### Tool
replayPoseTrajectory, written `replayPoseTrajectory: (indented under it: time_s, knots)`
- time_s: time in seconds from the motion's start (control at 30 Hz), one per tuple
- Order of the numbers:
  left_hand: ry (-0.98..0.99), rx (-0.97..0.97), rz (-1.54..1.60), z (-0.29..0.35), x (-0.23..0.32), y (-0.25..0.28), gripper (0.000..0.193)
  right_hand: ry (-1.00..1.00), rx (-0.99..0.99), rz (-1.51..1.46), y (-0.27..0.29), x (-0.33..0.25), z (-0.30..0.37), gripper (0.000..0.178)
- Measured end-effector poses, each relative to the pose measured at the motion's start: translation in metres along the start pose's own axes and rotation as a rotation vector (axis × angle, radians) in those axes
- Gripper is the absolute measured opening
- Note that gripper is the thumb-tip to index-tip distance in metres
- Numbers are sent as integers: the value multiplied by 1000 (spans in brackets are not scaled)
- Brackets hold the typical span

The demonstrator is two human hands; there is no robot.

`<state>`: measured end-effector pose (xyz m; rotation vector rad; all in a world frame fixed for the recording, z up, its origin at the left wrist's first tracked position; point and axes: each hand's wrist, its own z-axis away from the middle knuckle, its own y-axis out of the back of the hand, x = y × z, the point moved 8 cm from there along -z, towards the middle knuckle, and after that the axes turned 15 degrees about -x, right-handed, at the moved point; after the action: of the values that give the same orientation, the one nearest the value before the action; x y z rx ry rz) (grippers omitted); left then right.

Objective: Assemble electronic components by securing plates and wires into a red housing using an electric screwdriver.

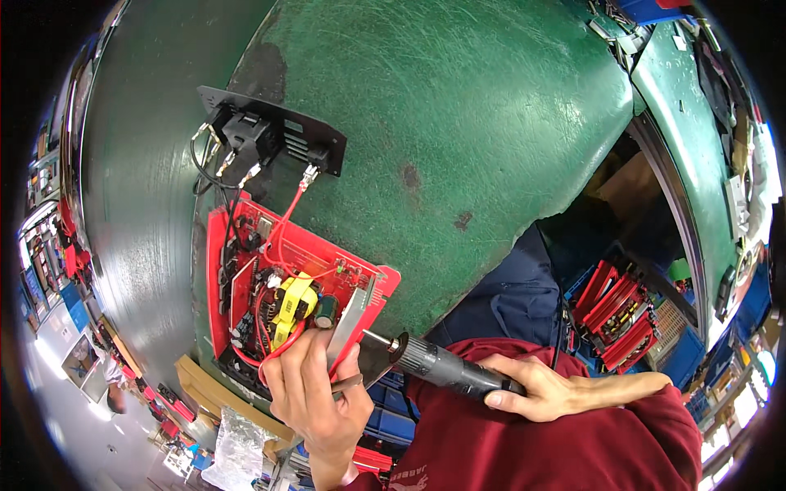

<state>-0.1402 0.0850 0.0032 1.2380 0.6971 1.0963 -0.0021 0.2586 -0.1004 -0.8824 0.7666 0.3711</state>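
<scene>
A red open-topped metal housing (385, 282) stands at the near left of the bench, with a circuit board and a yellow-wrapped coil (296, 301) inside. My left hand (315, 393) grips its near end, fingers curled over the edge beside a silver metal plate (350, 323). Between those fingers shows a small brownish bar, its kind unclear. My right hand (532, 389) is wrapped around the rear of a black electric screwdriver (450, 367). The screwdriver's tip points left at the housing's end wall; whether it touches a screw is hidden. Red and black wires run from the housing to a black panel (274, 123) with a socket.
A green bench mat (458, 123) spreads beneath the housing. To the right, below the bench edge, sits a blue bin with several red housings (614, 315). Cardboard (221, 393) and a clear plastic bag (237, 450) lie at lower left.
</scene>
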Motion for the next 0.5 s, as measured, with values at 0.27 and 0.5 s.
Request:
replayPoseTrajectory:
  time_s: [0.27,0.5]
  knots:
    - [21,-50,58,0,1,-1,30,75,-58,-233,1,8,7,49]
    - [27,-33,86,2,-3,0,28,-14,77,43,1,3,5,46]
